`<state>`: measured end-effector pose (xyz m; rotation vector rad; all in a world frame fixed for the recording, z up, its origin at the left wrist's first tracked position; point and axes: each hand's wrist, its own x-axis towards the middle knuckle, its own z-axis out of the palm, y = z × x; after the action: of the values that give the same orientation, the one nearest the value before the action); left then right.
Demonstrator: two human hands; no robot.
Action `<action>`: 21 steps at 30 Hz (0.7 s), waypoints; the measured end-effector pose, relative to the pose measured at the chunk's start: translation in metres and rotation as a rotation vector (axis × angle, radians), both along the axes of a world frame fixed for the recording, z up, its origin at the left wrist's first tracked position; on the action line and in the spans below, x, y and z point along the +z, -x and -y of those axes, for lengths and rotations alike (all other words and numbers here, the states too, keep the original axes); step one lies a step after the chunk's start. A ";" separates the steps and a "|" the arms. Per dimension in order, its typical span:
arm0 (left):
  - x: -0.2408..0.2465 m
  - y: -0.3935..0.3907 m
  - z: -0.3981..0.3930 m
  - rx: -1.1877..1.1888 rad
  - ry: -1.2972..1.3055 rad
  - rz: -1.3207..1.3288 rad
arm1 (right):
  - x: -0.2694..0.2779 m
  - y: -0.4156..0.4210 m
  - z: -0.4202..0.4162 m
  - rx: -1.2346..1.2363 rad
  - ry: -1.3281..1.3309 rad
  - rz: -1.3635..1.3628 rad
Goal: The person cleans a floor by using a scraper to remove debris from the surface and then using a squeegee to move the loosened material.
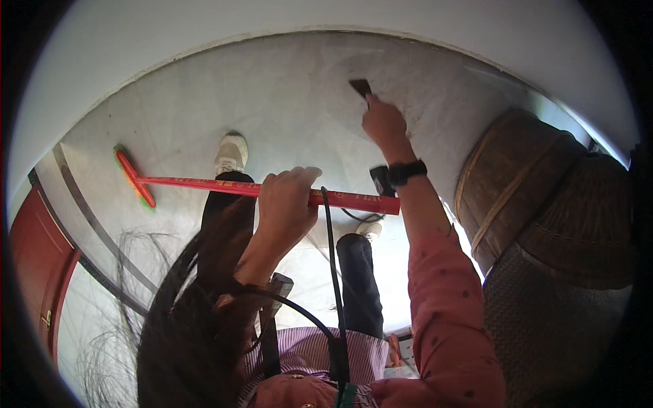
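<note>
My left hand [287, 204] is wrapped around the red handle [219, 185] of a floor scrub brush. The handle runs almost level across the view, its near end close to my right forearm. At its far left end, the orange brush head [135, 176] with a green bristle fringe appears to lie on the grey floor [285, 86]. Farther forward, my right hand [385, 122] grips a scraper [360, 87] with a dark, flared blade. The blade points up and left over the floor near the wall; whether it touches the floor I cannot tell.
A white wall [326, 13] curves along the top. To the right stand a large wooden tub [510, 173] with bands, a wicker basket [586, 224] and a woven surface [541, 316]. A red door [38, 255] is at left. Black cables [332, 265] hang before my body.
</note>
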<state>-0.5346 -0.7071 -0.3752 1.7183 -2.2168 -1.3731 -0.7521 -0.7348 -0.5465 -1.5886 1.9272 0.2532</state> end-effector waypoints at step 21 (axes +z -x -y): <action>-0.018 0.013 -0.021 -0.115 -0.108 0.038 | 0.014 0.101 -0.119 -0.409 0.044 -0.042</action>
<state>-0.5473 -0.6864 -0.3927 1.6866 -2.3363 -1.5236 -0.8531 -0.6155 -0.5323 -1.1849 2.2491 0.0730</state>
